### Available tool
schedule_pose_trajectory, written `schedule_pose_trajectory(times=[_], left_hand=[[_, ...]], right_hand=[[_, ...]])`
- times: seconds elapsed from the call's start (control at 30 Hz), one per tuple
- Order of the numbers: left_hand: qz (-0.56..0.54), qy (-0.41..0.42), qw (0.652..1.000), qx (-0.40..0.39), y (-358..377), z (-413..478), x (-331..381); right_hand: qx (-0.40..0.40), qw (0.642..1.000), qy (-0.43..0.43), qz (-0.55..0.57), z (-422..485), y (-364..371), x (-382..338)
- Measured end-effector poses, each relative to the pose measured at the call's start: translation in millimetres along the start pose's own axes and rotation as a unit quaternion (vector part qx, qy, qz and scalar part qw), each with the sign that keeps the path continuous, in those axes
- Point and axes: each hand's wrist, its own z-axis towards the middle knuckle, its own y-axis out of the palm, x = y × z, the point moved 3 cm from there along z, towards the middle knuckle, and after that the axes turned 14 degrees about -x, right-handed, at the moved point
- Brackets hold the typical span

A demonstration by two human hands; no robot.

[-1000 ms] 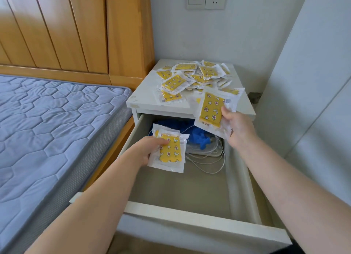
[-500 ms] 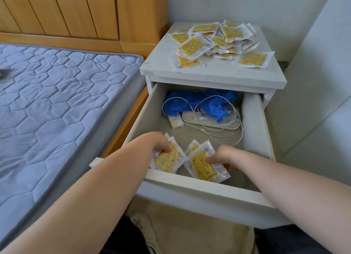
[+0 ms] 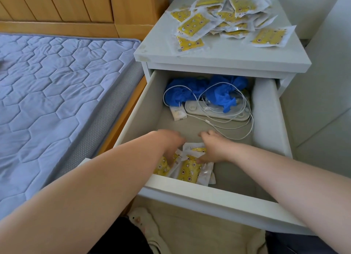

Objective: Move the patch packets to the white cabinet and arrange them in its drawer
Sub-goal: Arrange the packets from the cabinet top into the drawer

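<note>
- Beside a bed with a blue quilted mattress, a white cabinet is standing with its drawer pulled wide open.
- A second ago both hands were holding packets up above the drawer; now those packets are lying at its front, leaning against the front wall and overlapping.
- The left hand is reaching down onto the left packets, but motion blur is hiding whether its fingers are pinching or only touching.
- The right hand is resting on the right packets, its fingers looking relaxed and pressing rather than clasping.
- Blue gloves and a white cable are taking up the back of the drawer.
- Most of the job is still waiting: a loose pile of packets is sitting on the cabinet top, so this looks like an early batch being squared up.
</note>
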Motion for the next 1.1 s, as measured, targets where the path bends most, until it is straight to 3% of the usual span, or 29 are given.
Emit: schedule_pose_trajectory(times=[0.1,0.27,0.47,0.67,0.8,0.9,1.0,1.1], left_hand=[[-0.003,-0.028,0.997,-0.075,8.8,2.3,-3.1],[0.000,-0.081,0.987,-0.139,19.5,11.3,-10.5],[-0.027,-0.047,0.996,-0.067,9.5,9.3,-7.9],[-0.057,-0.063,0.991,-0.100,14.1,9.2,-16.7],[-0.051,-0.060,0.991,-0.104,14.5,9.2,-17.4],[-0.052,-0.058,0.992,-0.095,14.2,8.4,-14.7],[-0.044,-0.051,0.993,-0.093,15.5,9.3,-11.7],[-0.015,-0.042,0.995,-0.087,18.3,11.1,-11.4]], right_hand=[[-0.015,0.999,-0.028,-0.043,7.4,6.1,-7.9],[-0.065,0.996,0.032,-0.043,8.5,12.7,-0.8],[-0.077,0.997,-0.018,-0.003,7.4,19.1,-13.4],[-0.003,0.986,-0.118,0.121,10.6,21.1,-29.0],[-0.007,0.998,-0.029,0.052,12.6,20.0,-21.1],[-0.029,0.996,0.048,0.069,12.7,19.2,-10.5],[-0.062,0.982,0.035,0.174,16.9,27.4,-13.3],[-0.059,0.976,0.001,0.210,21.2,30.7,-16.4]])
